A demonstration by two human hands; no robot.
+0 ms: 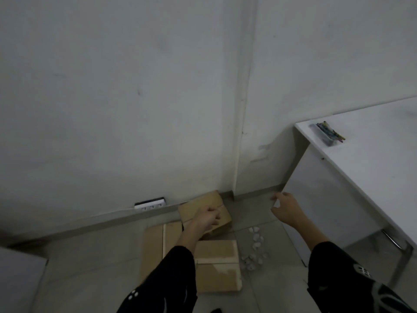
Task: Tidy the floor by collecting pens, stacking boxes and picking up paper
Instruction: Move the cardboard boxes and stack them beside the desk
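Three cardboard boxes lie on the floor by the wall. My left hand (208, 219) grips the top of the small tilted box (198, 205), its fingers curled over it. Behind my left arm lie a flat box (153, 245) and a taped box (217, 267). Several small crumpled paper bits (255, 249) are scattered to the right of the boxes. A clear tray of pens (327, 133) sits on the white desk. My right hand (285, 210) holds the lower edge of the desk's side panel (320, 193) between thumb and fingers.
The white desk (372, 159) fills the right side, with a metal leg (404, 251) below it. A wall socket strip (150, 203) sits low on the wall. Another white surface (20, 279) shows at the lower left. Grey floor tiles (94, 256) lie around the boxes.
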